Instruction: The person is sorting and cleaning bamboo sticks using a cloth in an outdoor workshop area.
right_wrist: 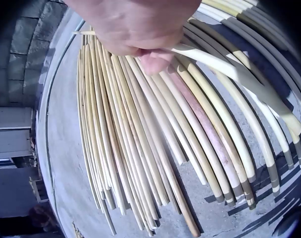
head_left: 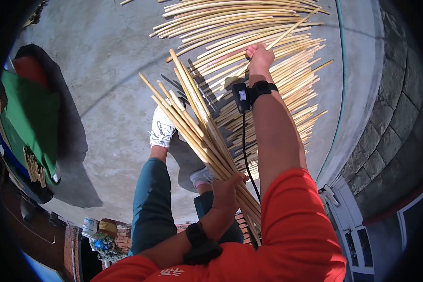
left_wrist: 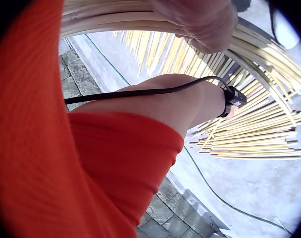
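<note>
On the grey ground [head_left: 113, 51] in front of us lie many loose sticks [head_left: 296, 70], set side by side in a long spread; their ends are uneven, and they cast dark shadows where the ends reach past the rest. Our left hand [head_left: 226, 191] is curled round a thick bundle [head_left: 212, 143] of pale sticks, low and close to our body; the bundle slants up and away, its far ends fanned apart above our white shoe [head_left: 162, 128]. Our right hand [head_left: 262, 57] reaches out over the spread, fingers closed round a single stick [head_left: 293, 28] — it lies crosswise over the others, one end pointing towards the far right of the head view.

A black cable [head_left: 244, 150] hangs from the small camera [head_left: 242, 97] on our right wrist; beyond the spread, a thin green hose [head_left: 344, 84] runs along the ground, with a strip of stone blocks [head_left: 391, 122] farther out. Off to our left we see a green cloth [head_left: 30, 117] — a clump of short sticks [head_left: 34, 167] shows at its lower edge.
</note>
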Demonstrator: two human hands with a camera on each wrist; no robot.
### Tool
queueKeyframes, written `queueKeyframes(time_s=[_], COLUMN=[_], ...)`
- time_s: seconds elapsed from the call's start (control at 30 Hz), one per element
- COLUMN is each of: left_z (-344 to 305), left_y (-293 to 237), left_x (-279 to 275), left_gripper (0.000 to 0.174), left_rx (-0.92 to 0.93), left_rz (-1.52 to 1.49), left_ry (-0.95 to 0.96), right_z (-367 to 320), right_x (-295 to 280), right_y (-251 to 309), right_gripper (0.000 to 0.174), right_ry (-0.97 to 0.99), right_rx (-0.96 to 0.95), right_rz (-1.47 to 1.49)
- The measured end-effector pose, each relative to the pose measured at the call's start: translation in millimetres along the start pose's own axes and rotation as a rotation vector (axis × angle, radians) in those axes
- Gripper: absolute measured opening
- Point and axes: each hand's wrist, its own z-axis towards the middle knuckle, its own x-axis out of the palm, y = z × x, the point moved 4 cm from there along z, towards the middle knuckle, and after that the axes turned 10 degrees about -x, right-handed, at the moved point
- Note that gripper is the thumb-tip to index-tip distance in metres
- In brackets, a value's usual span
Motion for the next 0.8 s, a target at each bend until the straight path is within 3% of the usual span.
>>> queueKeyframes(time_s=[0.07, 0.17, 0.47, 0.53, 0.57, 0.67, 0.73, 0.8], left_z=[-1.5, 0.1, -1.9, 2.5, 4.4, 3.0, 1.9, 3.1], left_y=[-0.4, 0.1, -1.6, 0.7, 2.4, 1.8, 1.3, 2.7], left_x=[1.3, 1.8, 2.7, -1.3, -2.6, -0.9, -0.4, -0.6], left_gripper=[0.023, 0.024, 0.016, 0.016, 0.015, 0.016, 0.016, 0.016], left_rx=[0.026, 0.024, 0.037, 0.026, 0.012, 0.032, 0.028, 0.022], left_rz=[0.007, 0.017, -0.007, 0.003, 0.011, -0.002, 0.004, 0.010], left_ry=[-0.032, -0.021, -0.004, 0.015, 0.035, 0.017, -0.003, -0.022], right_z=[2.1, 8.8, 10.5, 11.7, 12.1, 11.8, 9.3, 9.7], right_x=[-31.7, -66.4, -57.0, -45.4, -44.1, -50.4, -51.4, -45.6], right_y=[3.7, -3.5, -14.6, -21.6, -22.6, -16.4, -12.3, -10.9], right_gripper=[0.012, 0.005, 0.007, 0.003, 0.003, 0.002, 0.004, 0.010], right_ry=[-0.247, -0.281, -0.182, 0.022, 0.023, -0.239, -0.243, -0.108], right_rx=[-0.016, -0.008, 0.001, 0.110, 0.112, 0.037, 0.024, 0.028], right_rz=[0.042, -0.007, -0.036, -0.084, -0.083, -0.021, -0.003, 0.046])
